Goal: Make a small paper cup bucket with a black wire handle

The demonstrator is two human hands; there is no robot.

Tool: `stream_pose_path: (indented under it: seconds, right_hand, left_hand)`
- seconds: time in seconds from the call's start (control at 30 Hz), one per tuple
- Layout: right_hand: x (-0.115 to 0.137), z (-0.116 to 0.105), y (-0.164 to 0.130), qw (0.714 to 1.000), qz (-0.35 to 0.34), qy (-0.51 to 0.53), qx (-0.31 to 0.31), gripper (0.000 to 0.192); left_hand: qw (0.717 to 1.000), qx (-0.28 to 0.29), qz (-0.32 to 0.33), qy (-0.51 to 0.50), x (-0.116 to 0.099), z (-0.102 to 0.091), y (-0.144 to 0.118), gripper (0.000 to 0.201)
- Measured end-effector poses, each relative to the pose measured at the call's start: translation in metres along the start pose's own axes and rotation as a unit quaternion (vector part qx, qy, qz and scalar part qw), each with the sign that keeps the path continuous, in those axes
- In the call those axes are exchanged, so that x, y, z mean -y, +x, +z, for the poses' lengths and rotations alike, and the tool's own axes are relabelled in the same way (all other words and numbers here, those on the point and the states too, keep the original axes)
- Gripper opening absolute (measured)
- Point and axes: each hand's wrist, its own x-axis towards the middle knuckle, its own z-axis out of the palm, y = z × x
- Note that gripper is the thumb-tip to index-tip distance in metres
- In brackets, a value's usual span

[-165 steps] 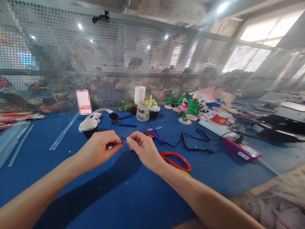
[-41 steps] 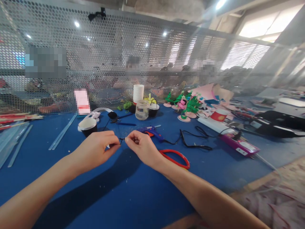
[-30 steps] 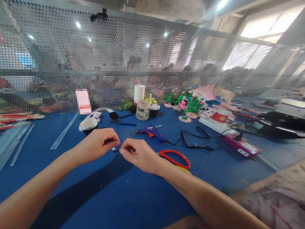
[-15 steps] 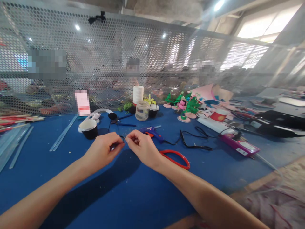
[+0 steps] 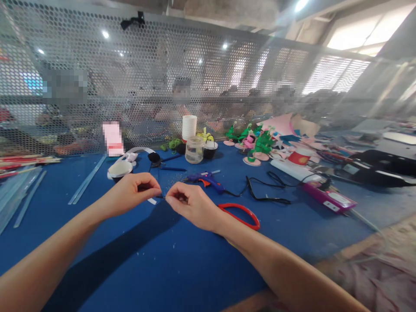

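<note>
In the middle of the head view my left hand point(image 5: 131, 195) and my right hand point(image 5: 193, 203) face each other, both pinched closed just above the table. A thin dark strand point(image 5: 163, 197) runs between the fingertips; most of it is hidden, and I cannot tell its material. Behind my right hand lies a blue glue gun point(image 5: 209, 182) with an orange trigger. A red loop point(image 5: 242, 213) is partly covered by my right forearm. Beyond my left hand stands a black cup with a white rim point(image 5: 120, 170).
Clear glue sticks point(image 5: 24, 199) lie at left. Along the back are a glass jar point(image 5: 194, 151), stacked white cups point(image 5: 189, 127) and green paper-like plants point(image 5: 263, 143). A purple power strip point(image 5: 329, 197) and black cable point(image 5: 266, 199) lie at right. A perforated metal screen point(image 5: 146, 86) stands behind.
Both hands have shifted slightly left and a little lower, still pinched, with the fingertips a bit farther apart. The left hand now covers part of the black cup.
</note>
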Motion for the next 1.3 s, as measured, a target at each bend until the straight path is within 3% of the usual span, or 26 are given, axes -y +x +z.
stream_pose_path:
  seconds: [0.13, 0.27, 0.37, 0.5, 0.6, 0.7, 0.83, 0.97, 1.13, 1.3]
  right_hand:
    - [-0.003, -0.002, 0.004, 0.995, 0.050, 0.073, -0.053, 0.010]
    - [-0.007, -0.001, 0.007, 0.989, 0.082, 0.082, -0.090, 0.009]
    - [-0.008, 0.001, 0.006, 0.994, 0.071, 0.032, -0.079, 0.008]
    - [-0.004, 0.002, 0.002, 0.997, 0.016, -0.076, -0.030, 0.010]
    - [-0.001, 0.002, 0.000, 0.994, -0.023, -0.104, 0.014, 0.011]
    - [0.001, 0.001, -0.001, 0.995, -0.035, -0.083, 0.039, 0.011]
    - [0.002, -0.002, 0.000, 1.000, 0.006, 0.012, 0.023, 0.009]
    - [0.000, -0.005, 0.005, 0.993, 0.062, 0.099, -0.025, 0.008]
    - [-0.006, -0.003, 0.008, 0.991, 0.087, 0.080, -0.066, 0.007]
    - [-0.005, 0.001, 0.004, 0.998, 0.033, -0.053, -0.030, 0.010]
  left_hand:
    - [1.000, 0.010, -0.004, -0.017, 0.001, 0.008, 0.000, 0.021]
    - [0.991, -0.055, 0.071, 0.098, -0.009, 0.016, -0.005, 0.018]
    - [0.969, -0.066, 0.136, 0.193, -0.016, 0.020, -0.010, 0.018]
    - [0.955, -0.048, 0.159, 0.245, -0.021, 0.018, -0.012, 0.020]
    - [0.968, -0.040, 0.142, 0.203, -0.020, 0.010, -0.009, 0.017]
    - [0.991, -0.011, 0.073, 0.115, -0.014, 0.002, -0.006, 0.015]
    - [1.000, 0.022, -0.012, 0.000, -0.003, -0.001, 0.000, 0.018]
    - [0.999, 0.021, -0.020, -0.044, 0.001, 0.006, 0.001, 0.022]
    - [0.991, -0.050, 0.076, 0.094, -0.009, 0.020, -0.006, 0.017]
    - [0.959, -0.066, 0.152, 0.229, -0.018, 0.021, -0.012, 0.018]
